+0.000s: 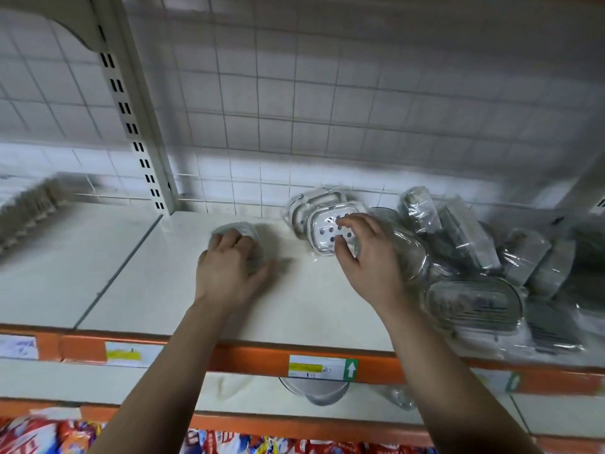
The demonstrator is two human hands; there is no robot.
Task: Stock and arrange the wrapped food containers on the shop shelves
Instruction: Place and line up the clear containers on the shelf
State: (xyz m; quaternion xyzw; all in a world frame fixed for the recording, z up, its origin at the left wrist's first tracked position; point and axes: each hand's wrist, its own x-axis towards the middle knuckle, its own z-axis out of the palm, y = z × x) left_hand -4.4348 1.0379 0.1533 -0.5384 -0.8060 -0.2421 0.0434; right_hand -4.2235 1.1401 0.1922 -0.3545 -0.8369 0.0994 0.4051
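On the cream shelf (157,290), my left hand (229,270) grips a small clear wrapped container (242,232), which is blurred and mostly hidden under my fingers. My right hand (366,257) reaches over a white wrapped container with dark holes in its lid (327,234); its thumb and fingertips hover at the lid with a gap, and I cannot tell if they touch. A second white container (307,204) leans behind it. To the right lies a heap of clear and grey wrapped containers (471,257).
A slotted upright post (137,126) and a wire grid back panel (327,93) bound the shelf. The orange front rail (248,353) carries price labels. A lower shelf holds a clear container (314,394); colourful packets (49,434) lie below. Stacked goods (26,211) sit at far left.
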